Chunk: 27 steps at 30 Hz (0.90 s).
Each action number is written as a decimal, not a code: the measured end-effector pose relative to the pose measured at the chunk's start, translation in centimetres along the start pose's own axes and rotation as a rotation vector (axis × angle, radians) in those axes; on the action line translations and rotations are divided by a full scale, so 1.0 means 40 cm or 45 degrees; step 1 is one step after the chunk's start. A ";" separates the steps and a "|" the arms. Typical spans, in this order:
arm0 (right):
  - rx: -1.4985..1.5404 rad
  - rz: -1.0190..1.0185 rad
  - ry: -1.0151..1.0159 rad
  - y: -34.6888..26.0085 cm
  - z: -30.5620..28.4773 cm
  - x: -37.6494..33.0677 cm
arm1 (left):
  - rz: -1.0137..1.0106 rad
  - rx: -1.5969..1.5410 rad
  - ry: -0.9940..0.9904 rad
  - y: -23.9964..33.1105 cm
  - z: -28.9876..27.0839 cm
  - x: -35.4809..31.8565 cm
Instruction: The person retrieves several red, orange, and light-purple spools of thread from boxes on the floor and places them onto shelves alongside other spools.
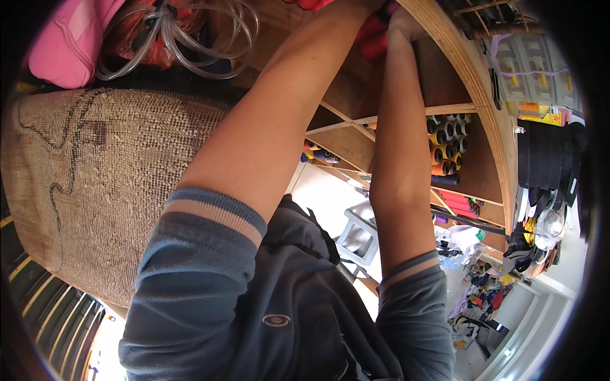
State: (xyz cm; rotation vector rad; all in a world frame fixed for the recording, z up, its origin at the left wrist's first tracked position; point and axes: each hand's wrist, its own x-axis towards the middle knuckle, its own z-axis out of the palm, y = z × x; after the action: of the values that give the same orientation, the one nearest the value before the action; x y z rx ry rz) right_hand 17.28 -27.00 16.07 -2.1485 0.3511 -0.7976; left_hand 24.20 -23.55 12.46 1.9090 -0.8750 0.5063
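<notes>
Both arms are up in the wooden shelving. R hand, top centre of frame, is right by the red rolls; it's partly hidden, can't tell if it's gripping any. L forearm exits the top edge, L hand out of view, so ditto its grip. Assorted spools centre-right; clear tubing upper left, woven cloth mid-left.

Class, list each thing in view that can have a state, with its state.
Right hand: partly cut off, grip unclear
Left hand: out of view, grip unclear
Red object: partly hidden
Clear tubing: looped, bound at the middle
Brown sacking: bulging, marked with dark lines
Orange spools: stacked on their sides
Left sleeve: wrinkled
</notes>
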 end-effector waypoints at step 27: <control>-0.523 0.037 0.159 0.083 0.015 0.066 | 0.029 0.009 -0.008 -0.020 -0.008 0.021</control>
State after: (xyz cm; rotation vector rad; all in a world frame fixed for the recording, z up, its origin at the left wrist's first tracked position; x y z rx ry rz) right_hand 19.73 -30.05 14.33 -2.4688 0.6577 -0.9061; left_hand 25.36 -23.33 12.68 1.9099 -0.9006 0.5179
